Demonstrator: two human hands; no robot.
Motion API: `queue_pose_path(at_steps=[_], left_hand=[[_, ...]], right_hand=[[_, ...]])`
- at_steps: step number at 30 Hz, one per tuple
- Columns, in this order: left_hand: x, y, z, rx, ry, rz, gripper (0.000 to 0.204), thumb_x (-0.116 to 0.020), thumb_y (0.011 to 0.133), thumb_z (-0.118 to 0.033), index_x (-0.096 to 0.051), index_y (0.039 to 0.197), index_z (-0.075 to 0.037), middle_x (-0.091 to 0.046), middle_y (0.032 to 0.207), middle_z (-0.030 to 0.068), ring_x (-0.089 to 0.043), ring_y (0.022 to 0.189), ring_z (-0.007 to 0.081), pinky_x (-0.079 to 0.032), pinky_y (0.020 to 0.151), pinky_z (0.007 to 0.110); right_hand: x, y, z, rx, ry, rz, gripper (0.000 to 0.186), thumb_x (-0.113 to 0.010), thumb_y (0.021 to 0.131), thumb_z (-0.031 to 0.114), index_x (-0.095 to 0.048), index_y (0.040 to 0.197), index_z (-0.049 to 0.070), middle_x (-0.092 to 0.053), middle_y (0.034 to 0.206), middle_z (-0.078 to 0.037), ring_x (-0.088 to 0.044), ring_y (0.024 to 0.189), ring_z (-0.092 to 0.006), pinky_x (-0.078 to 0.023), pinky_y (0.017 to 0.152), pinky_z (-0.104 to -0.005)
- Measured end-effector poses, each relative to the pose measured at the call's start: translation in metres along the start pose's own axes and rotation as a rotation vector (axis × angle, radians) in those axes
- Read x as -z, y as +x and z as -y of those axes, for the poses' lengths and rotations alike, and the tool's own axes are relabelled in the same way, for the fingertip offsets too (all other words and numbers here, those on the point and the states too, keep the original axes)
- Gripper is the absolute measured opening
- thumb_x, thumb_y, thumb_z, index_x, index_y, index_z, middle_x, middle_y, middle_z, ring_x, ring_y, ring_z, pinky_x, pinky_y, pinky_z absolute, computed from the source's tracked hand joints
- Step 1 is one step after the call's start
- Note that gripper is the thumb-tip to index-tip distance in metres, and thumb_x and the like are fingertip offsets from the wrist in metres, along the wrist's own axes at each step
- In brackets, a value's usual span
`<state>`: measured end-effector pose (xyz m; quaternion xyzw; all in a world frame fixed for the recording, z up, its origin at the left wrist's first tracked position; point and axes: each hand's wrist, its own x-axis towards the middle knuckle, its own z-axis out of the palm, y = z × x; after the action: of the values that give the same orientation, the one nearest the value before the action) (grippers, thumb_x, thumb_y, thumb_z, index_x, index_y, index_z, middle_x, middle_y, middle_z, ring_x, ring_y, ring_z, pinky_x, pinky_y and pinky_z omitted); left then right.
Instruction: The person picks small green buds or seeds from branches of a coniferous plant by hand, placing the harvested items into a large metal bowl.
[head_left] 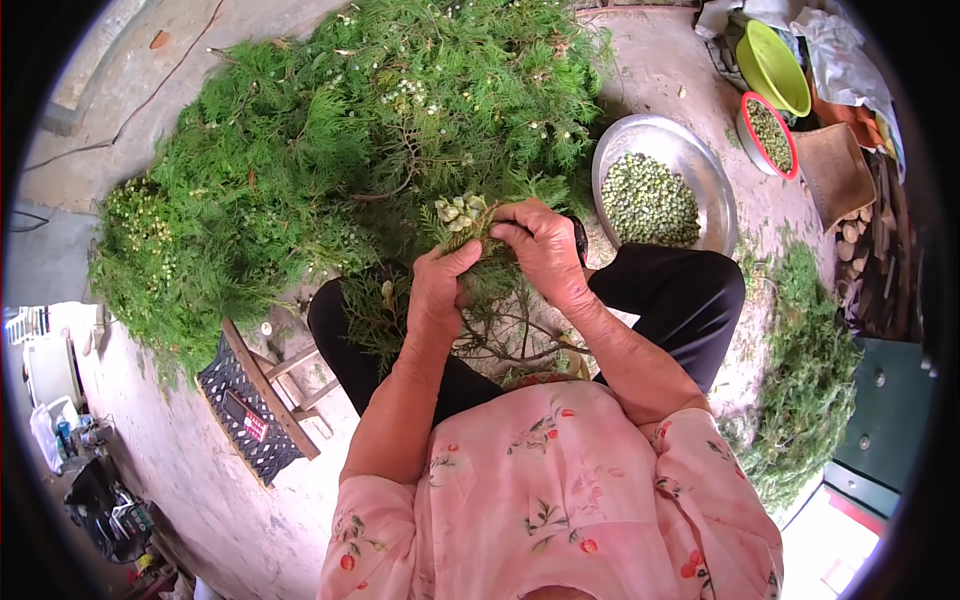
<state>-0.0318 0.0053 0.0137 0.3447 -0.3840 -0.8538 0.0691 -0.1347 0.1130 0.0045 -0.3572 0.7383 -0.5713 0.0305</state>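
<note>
My left hand [437, 290] is closed on a green conifer branch, its thumb pressed near a cluster of pale green cones [461, 212] at the tip. My right hand [545, 250] pinches at the same sprig, just right of the cones; what lies between its fingertips is hard to make out. Leafy twigs [375, 325] and a bare forked stem [520, 350] hang below my hands, over my lap. To the right of my right hand stands a wide metal basin [718, 180] with a heap of loose green cones [650, 200] in it.
A big pile of cut conifer branches [330, 130] spreads ahead and left. Beside my left knee is a woven-seat stool [250, 420] with a phone [245, 415] on it. A red-rimmed bowl [746, 130], green basin [775, 68] and stacked firewood [885, 250] stand right; stripped greenery [805, 370] lies nearer.
</note>
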Motion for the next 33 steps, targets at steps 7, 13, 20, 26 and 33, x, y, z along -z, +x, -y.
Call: queue_pose_path(at_steps=[7, 13, 20, 26, 33], left_hand=[[0.011, 0.000, 0.002, 0.024, 0.003, -0.015, 0.031, -0.068, 0.073, -0.019, -0.056, 0.097, -0.005, -0.057, 0.077, 0.0001, -0.047, 0.050, 0.0080, -0.031, 0.039, 0.020], [-0.005, -0.006, -0.007, 0.033, -0.020, 0.041, 0.030, -0.067, 0.073, -0.018, -0.058, 0.097, -0.003, -0.060, 0.081, 0.0024, -0.054, 0.057, 0.0088, -0.038, 0.043, 0.019], [-0.009, -0.002, -0.001, 0.035, -0.078, 0.172, 0.032, -0.065, 0.075, -0.015, -0.056, 0.101, 0.003, -0.061, 0.087, 0.0080, -0.059, 0.071, 0.0169, -0.050, 0.061, 0.028], [-0.012, 0.003, 0.002, 0.018, -0.105, 0.178, 0.034, -0.065, 0.075, -0.015, -0.055, 0.102, 0.004, -0.061, 0.091, 0.0091, -0.059, 0.077, 0.0185, -0.050, 0.068, 0.030], [-0.007, 0.002, 0.000, 0.046, -0.027, 0.134, 0.034, -0.066, 0.074, -0.017, -0.056, 0.101, 0.002, -0.061, 0.090, 0.0076, -0.059, 0.076, 0.0169, -0.048, 0.067, 0.029]], right_hand=[[0.099, 0.031, -0.070, -0.420, -0.125, -0.424, 0.014, -0.058, 0.078, 0.005, -0.063, 0.091, 0.008, -0.062, 0.068, -0.003, -0.056, 0.059, -0.0113, -0.044, 0.054, -0.0235], [0.199, 0.035, -0.120, -0.279, -1.152, -0.383, 0.044, -0.062, 0.069, 0.014, -0.052, 0.112, 0.010, -0.042, 0.125, -0.018, -0.040, 0.114, -0.0369, -0.034, 0.092, -0.0498], [0.092, 0.036, 0.002, -0.547, 0.152, 0.220, 0.028, -0.057, 0.083, 0.025, -0.059, 0.104, 0.006, -0.064, 0.093, -0.009, -0.059, 0.085, -0.0186, -0.045, 0.084, -0.0308], [0.056, 0.014, 0.009, -0.630, 0.857, 0.505, 0.044, -0.067, 0.074, 0.012, -0.052, 0.115, 0.003, -0.059, 0.102, -0.004, -0.052, 0.097, -0.0129, -0.038, 0.088, -0.0268], [0.057, 0.020, 0.026, -0.467, 0.372, 0.575, 0.029, -0.061, 0.076, 0.003, -0.053, 0.104, 0.002, -0.057, 0.084, -0.005, -0.052, 0.063, -0.0083, -0.043, 0.055, -0.0220]])
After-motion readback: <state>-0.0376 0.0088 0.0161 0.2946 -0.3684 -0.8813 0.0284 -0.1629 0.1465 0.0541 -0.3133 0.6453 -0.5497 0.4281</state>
